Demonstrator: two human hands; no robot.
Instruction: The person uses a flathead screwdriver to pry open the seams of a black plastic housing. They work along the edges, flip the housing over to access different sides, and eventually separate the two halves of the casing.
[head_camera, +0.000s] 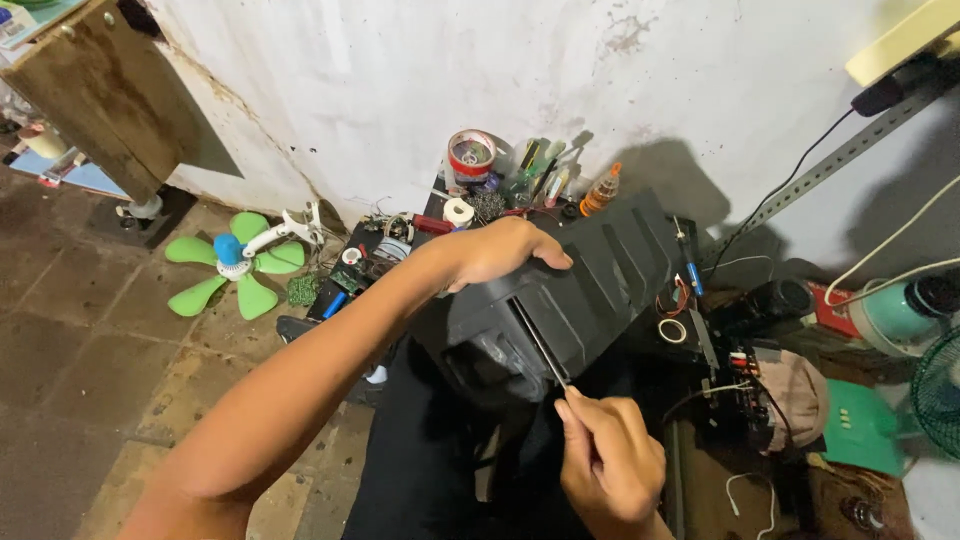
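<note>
Slippage is your main risk: your right hand pinches a thin screwdriver whose tip reaches into a groove on the black ribbed casing, and the shaft enters at a slant. If the tip is not seated square, it could skate off the plastic toward your left hand, which lies just above with fingers spread and pressing flat on the casing's top edge, not wrapped around it. That flat grip may also let the casing roll, since it sits tilted over your lap rather than flat on the floor. Whether the tip is actually in a screw head cannot be told; the spot is dark. Behind the casing, loose bits crowd the wall: a tape roll, a small orange bottle and a white ring just beside it. A sudden shove could knock them. The green fan blade lies well apart to your left.
</note>
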